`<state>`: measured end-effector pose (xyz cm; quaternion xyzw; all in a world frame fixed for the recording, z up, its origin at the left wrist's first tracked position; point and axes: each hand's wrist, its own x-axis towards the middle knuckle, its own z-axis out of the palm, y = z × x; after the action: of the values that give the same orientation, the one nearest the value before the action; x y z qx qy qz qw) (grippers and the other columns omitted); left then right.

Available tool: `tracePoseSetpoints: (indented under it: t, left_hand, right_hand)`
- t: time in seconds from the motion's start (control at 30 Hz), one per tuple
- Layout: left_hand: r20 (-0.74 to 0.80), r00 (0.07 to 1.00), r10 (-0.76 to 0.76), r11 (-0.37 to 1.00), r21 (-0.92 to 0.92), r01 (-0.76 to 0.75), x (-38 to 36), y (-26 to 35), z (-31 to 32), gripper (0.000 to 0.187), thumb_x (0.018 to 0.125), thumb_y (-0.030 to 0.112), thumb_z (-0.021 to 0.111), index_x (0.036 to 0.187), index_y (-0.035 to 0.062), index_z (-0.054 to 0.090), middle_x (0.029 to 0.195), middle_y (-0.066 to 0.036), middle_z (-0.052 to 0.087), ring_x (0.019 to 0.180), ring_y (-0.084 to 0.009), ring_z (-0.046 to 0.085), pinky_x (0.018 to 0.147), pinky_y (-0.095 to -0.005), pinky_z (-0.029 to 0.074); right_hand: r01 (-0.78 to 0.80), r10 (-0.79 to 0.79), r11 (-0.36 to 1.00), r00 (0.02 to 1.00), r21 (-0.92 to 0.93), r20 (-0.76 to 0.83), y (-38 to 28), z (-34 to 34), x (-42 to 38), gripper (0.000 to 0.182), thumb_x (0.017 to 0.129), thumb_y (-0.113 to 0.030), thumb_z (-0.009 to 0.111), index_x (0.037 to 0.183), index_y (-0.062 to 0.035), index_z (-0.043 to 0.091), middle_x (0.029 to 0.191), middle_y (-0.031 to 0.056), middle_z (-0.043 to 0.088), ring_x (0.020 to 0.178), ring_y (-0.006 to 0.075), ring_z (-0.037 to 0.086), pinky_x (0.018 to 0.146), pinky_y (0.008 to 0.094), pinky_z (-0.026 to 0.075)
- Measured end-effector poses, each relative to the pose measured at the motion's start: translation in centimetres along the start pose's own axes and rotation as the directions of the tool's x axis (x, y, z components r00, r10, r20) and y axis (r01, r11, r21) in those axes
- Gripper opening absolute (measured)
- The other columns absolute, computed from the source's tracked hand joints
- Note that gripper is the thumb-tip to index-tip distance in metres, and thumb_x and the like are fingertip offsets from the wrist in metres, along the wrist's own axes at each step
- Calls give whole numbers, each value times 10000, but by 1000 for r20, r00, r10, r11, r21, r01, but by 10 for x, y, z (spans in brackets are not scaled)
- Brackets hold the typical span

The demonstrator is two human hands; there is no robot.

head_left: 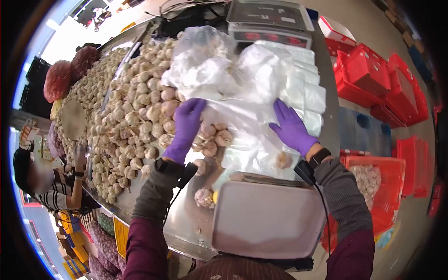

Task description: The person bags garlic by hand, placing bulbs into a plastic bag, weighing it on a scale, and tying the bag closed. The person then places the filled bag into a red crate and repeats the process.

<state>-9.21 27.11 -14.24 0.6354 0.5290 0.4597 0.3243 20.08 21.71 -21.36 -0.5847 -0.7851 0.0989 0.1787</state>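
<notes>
My left hand (188, 123), in a purple glove, has its fingers closed at the left edge of a thin clear plastic bag (238, 112). My right hand (294, 128), gloved the same way, lies flat on the bag's right side with thumb and fingers apart. Under the bag is an overlapping stack of flat plastic bags (308, 93). Beyond it sits a crumpled whitish bag (200, 60); its contents are hard to make out. Several garlic bulbs (210, 140) lie beside my left hand, at the edge of a large garlic heap (135, 107).
A grey tray (270, 219) sits nearest my body. A digital scale (270, 23) stands at the table's far end. Red crates (368, 74) are stacked on the right; a red bin (392, 186) holds bagged garlic. Another person (51, 182) is at the left side of the table.
</notes>
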Motion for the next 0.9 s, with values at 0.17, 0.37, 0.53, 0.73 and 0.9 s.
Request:
tracePoseSetpoints:
  t: [0.17, 0.37, 0.53, 0.73, 0.9]
  left_hand:
    - [-471, 855, 217, 960, 264, -97, -22, 28, -133, 77, 848, 45, 540, 831, -30, 544, 735, -32, 542, 661, -76, 466, 618, -235, 400]
    - [202, 959, -197, 362, -895, 263, -122, 150, -178, 219, 900, 128, 510, 1094, 30, 541, 957, 2, 566, 805, -53, 513, 711, -197, 418]
    - [-148, 867, -476, 641, -733, 227, -136, 74, -182, 149, 912, 107, 478, 964, 10, 578, 800, 3, 598, 659, -36, 521, 563, -183, 418]
    - [-144, 977, -155, 982, -133, 136, -216, -7, -206, 137, 848, 109, 580, 956, 24, 582, 679, -29, 588, 567, -70, 517, 546, -211, 414]
    - [-543, 828, 141, 721, 629, 290, -171, -104, -381, 338, 790, 241, 622, 1057, 39, 573, 1012, -153, 582, 960, -311, 532, 824, -390, 405]
  right_hand:
    - [4, 16, 955, 998, -297, 65, 10, 26, 5, 636, 822, -391, 518, 1324, -52, 326, 1387, 209, 259, 1279, 330, 270, 1050, 457, 196]
    - [-48, 144, 913, 967, -404, 211, -100, -9, 26, 552, 816, -376, 523, 1247, -51, 410, 1292, 185, 371, 1198, 307, 358, 1016, 436, 249]
    - [-705, -93, -91, 709, 703, 699, -291, -43, -53, 193, 833, -109, 565, 1007, -25, 573, 896, 31, 621, 838, 130, 574, 742, 277, 461]
    - [-381, 347, 159, 885, 911, 310, -401, 28, -64, 325, 859, -301, 574, 999, -7, 573, 921, 58, 587, 783, 118, 555, 711, 249, 454]
    - [-519, 753, 33, 575, 854, 320, -390, 20, -64, 286, 853, -291, 588, 908, -12, 621, 786, -3, 564, 649, 56, 473, 542, 215, 371]
